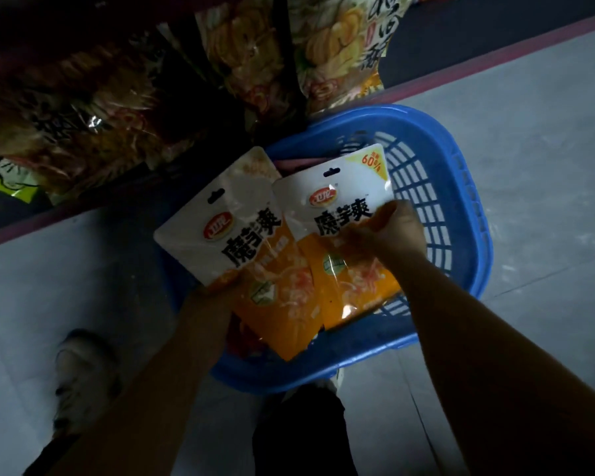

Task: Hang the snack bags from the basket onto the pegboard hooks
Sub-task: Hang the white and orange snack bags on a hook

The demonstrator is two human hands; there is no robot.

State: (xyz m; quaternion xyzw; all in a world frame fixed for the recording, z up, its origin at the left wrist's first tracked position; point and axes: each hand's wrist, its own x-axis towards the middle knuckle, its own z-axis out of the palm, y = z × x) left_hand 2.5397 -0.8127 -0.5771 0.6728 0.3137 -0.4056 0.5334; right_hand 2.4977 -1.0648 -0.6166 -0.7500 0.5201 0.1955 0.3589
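While both hands grip them, two snack bags [289,242] — white-topped, orange-bottomed.

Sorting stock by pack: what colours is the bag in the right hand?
White top, orange bottom, black lettering: the snack bag in the head view.

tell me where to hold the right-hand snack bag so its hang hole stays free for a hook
Hold the right snack bag at its orange lower half, coming from the near side, as the right hand does. Its hang hole sits at the far white edge, pointing away over the blue basket.
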